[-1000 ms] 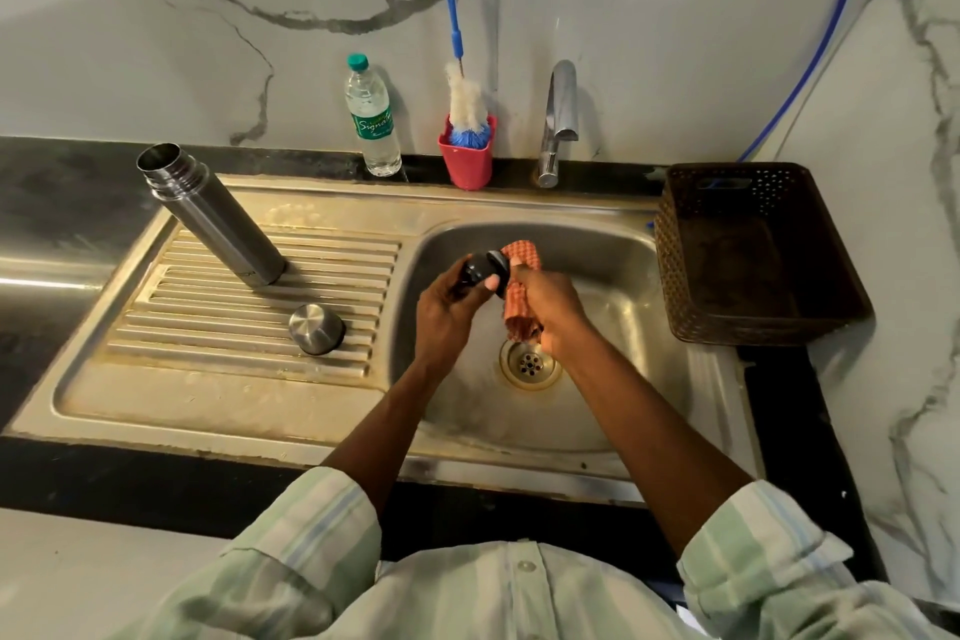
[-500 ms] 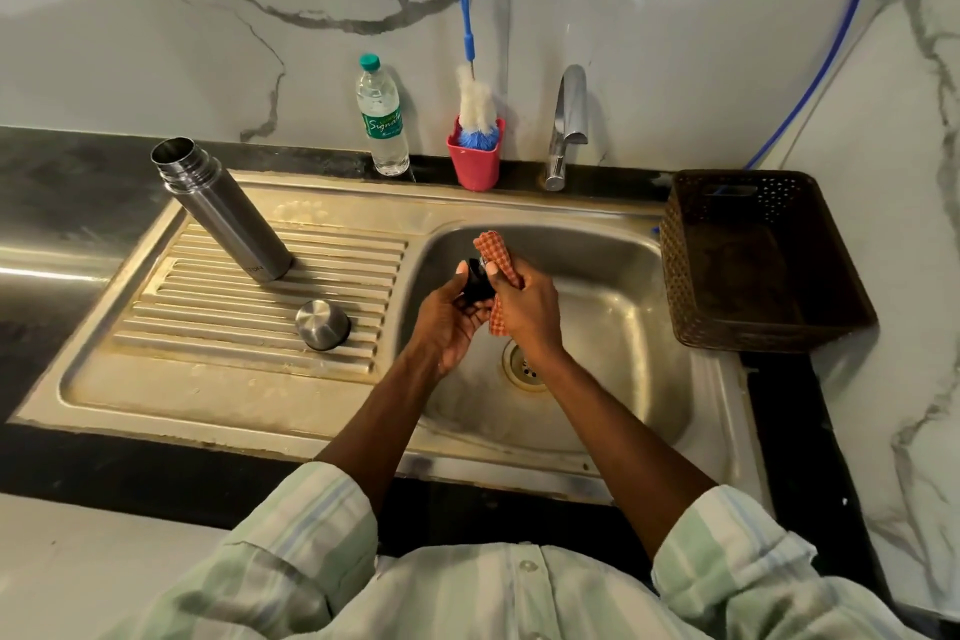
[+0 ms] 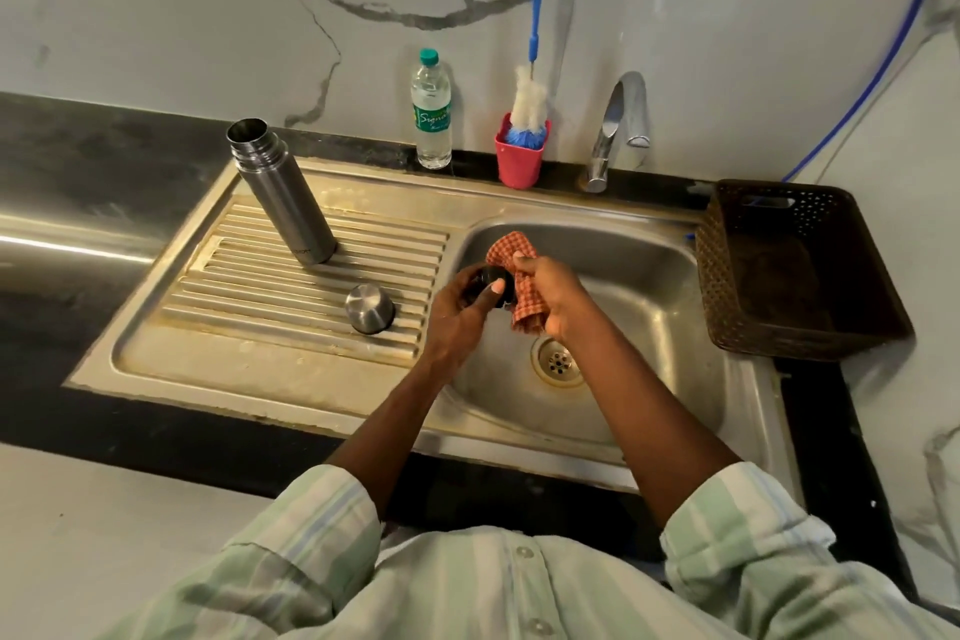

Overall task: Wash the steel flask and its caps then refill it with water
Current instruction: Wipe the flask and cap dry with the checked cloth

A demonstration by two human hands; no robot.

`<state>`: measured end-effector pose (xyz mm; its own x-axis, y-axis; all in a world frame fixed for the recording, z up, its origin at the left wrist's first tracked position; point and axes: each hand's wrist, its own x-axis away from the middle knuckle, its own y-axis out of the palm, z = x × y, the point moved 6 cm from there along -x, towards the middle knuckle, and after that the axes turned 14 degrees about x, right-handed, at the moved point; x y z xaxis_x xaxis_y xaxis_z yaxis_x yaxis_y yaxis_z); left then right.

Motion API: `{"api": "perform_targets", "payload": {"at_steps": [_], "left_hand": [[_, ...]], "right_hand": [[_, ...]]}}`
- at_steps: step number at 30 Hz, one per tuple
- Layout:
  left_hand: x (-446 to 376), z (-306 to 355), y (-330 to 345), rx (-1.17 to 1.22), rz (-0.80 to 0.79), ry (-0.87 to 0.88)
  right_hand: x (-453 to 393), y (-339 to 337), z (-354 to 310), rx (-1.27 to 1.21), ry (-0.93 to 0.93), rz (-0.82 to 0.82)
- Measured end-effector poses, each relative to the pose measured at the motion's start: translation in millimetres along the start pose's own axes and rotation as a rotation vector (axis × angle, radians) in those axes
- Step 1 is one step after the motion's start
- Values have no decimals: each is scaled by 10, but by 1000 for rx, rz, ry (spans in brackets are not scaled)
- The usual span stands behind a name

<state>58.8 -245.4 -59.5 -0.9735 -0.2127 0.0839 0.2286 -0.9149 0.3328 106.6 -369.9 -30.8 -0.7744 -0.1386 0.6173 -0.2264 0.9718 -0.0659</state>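
Gripping is noted over the sink basin (image 3: 649, 379): a black inner cap (image 3: 485, 278) is held in the left hand (image 3: 460, 314), a checked cloth (image 3: 522, 286) pressed against it by the right hand (image 3: 558, 296). Beyond, a steel cap (image 3: 370, 308) and open flask (image 3: 280, 192) stand on the drainboard (image 3: 234, 307). A bottle (image 3: 431, 112) labelled "Signa…" is partly read.

Plastic water bottle (image 3: 430, 112) by the wall, bottle brush (image 3: 530, 94) in red cup (image 3: 519, 161), brown basket (image 3: 795, 270) right of the sink

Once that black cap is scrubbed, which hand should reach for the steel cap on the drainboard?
Probably the left hand: the steel cap lies just beside it, while the right hand grips the checked cloth.
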Motion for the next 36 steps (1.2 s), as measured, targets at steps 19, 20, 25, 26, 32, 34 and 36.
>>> {"api": "perform_targets", "payload": {"at_steps": [19, 20, 25, 26, 32, 34, 36], "left_hand": [[85, 946, -2115, -410, 603, 435], [66, 944, -2209, -469, 596, 419], [-124, 858, -2432, -764, 455, 238], [-147, 822, -2459, -770, 440, 209], [-226, 683, -2569, -745, 363, 137], [-216, 670, -2569, -751, 346, 143], [-169, 683, -2558, -761, 352, 181]], "right_hand": [[-46, 1542, -45, -559, -115, -112], [-67, 1569, -26, -548, -116, -74], [-159, 1630, 94, -485, -83, 46], [-175, 1634, 113, -474, -84, 60], [-164, 1692, 98, -465, -129, 73], [-161, 1700, 109, -453, -132, 83], [-173, 1689, 132, -454, -138, 103]]}}
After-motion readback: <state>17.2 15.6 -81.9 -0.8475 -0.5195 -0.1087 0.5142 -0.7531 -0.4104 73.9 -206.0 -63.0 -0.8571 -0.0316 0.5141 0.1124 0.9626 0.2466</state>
